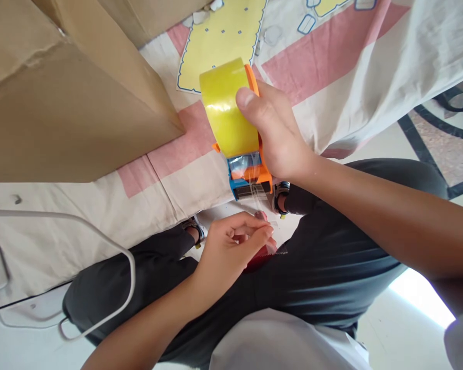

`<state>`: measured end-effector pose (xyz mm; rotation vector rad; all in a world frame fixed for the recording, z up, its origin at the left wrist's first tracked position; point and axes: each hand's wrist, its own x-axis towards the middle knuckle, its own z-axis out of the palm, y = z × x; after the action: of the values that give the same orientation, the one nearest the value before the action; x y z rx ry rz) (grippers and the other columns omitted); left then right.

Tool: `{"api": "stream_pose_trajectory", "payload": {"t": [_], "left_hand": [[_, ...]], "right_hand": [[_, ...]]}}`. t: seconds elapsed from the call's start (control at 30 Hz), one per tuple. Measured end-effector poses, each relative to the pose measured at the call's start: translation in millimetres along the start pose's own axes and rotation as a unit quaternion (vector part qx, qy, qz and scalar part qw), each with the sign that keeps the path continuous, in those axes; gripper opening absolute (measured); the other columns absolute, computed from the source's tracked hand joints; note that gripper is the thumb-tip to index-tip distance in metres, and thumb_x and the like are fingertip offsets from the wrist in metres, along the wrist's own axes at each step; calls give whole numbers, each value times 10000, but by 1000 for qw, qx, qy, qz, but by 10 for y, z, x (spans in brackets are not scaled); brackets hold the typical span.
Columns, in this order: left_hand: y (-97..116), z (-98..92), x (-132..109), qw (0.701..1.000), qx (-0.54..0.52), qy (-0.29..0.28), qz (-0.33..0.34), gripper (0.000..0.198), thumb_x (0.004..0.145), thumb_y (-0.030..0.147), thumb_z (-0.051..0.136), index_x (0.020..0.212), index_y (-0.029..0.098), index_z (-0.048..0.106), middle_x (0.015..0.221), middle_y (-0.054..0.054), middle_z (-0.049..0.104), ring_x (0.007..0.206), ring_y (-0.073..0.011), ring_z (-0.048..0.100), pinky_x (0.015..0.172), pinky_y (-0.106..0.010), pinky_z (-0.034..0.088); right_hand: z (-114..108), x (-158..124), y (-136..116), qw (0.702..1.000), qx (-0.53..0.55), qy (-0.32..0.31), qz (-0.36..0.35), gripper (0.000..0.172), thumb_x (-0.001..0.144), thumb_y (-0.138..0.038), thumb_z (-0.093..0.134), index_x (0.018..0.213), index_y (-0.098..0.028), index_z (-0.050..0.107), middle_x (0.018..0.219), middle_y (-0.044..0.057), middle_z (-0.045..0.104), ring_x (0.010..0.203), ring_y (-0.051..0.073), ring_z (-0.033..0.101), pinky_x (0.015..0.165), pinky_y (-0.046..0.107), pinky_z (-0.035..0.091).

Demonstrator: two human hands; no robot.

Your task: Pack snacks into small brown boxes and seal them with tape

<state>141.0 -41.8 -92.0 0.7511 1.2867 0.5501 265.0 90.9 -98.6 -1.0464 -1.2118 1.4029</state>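
Note:
My right hand (275, 131) is closed around the side of an orange and blue tape dispenser (266, 167), thumb on the yellow roll of tape (227, 110). The dispenser is tilted, its toothed cutter facing my lap. A clear strip of tape (257, 198) runs from it down to my left hand (235, 246). That hand pinches the strip's end between thumb and fingers, just below the cutter. A jagged tape edge shows by the fingertips.
A large cardboard box (81, 118) stands on the cloth-covered surface (189, 180) at the left. Behind the dispenser lies a yellow printed sheet (224, 36) with small scraps around it. A white cable (127, 252) loops at the lower left, close to my leg.

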Motion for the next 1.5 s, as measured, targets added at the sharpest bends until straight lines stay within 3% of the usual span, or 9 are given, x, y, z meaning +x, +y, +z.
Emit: {"api": "stream_pose_trajectory", "payload": {"t": [0.13, 0.37, 0.6, 0.93, 1.07, 1.2, 1.33, 1.5], "left_hand": [[44, -30, -26, 998, -13, -29, -45, 191, 823, 343, 766, 745, 175, 718, 666, -15, 751, 394, -30, 422, 322, -133, 288], [94, -80, -93, 995, -23, -59, -73, 214, 839, 384, 764, 769, 186, 719, 694, -8, 753, 439, -34, 454, 332, -101, 319], [103, -92, -85, 990, -54, -86, -96, 256, 821, 420, 783, 781, 180, 703, 679, -10, 751, 420, -26, 424, 329, -99, 304], [20, -66, 21, 995, -27, -59, -74, 266, 817, 436, 778, 795, 179, 712, 701, -22, 754, 415, -43, 429, 325, -145, 286], [-5, -40, 47, 998, -29, -41, -29, 350, 855, 509, 715, 758, 173, 693, 653, -32, 741, 369, -41, 399, 347, -187, 272], [-35, -21, 91, 999, -32, -28, 6, 479, 871, 630, 638, 750, 170, 703, 615, -55, 728, 402, -80, 493, 390, -218, 317], [-81, -1, 162, 999, -28, 5, 30, 484, 876, 633, 638, 736, 174, 710, 585, -38, 706, 443, -101, 544, 433, -228, 376], [-126, 3, 253, 997, -6, 46, 54, 478, 846, 637, 679, 740, 174, 732, 477, -5, 611, 509, -136, 602, 473, -232, 426]], "right_hand": [[-4, 4, -4, 999, 13, -4, -30, 399, 872, -570, 602, 690, -249, 451, 744, 17, 523, 695, 169, 533, 593, 298, 427], [11, 2, -17, 998, 40, -28, -41, 372, 933, -501, 577, 686, -247, 465, 736, 1, 551, 688, 145, 567, 594, 279, 443], [64, -13, -67, 995, 78, -46, -45, 473, 986, -577, 505, 668, -239, 418, 680, -1, 523, 651, 152, 573, 626, 293, 481], [75, 30, -9, 996, 65, -37, -43, 504, 957, -655, 482, 673, -240, 450, 704, 15, 573, 678, 166, 606, 598, 289, 464], [73, 22, -111, 999, 25, -18, 29, 551, 894, -762, 478, 696, -248, 470, 664, 22, 554, 713, 184, 612, 561, 290, 435], [25, -29, -296, 996, 4, -20, 86, 522, 862, -756, 546, 740, -250, 506, 589, 5, 473, 689, 187, 589, 532, 284, 406], [27, -40, -342, 996, 9, -28, 82, 532, 886, -746, 531, 754, -233, 481, 597, -7, 463, 660, 164, 567, 535, 270, 406], [100, 10, -182, 998, 9, -41, 47, 541, 932, -716, 494, 738, -216, 424, 633, -16, 480, 653, 134, 556, 573, 254, 432]]}}
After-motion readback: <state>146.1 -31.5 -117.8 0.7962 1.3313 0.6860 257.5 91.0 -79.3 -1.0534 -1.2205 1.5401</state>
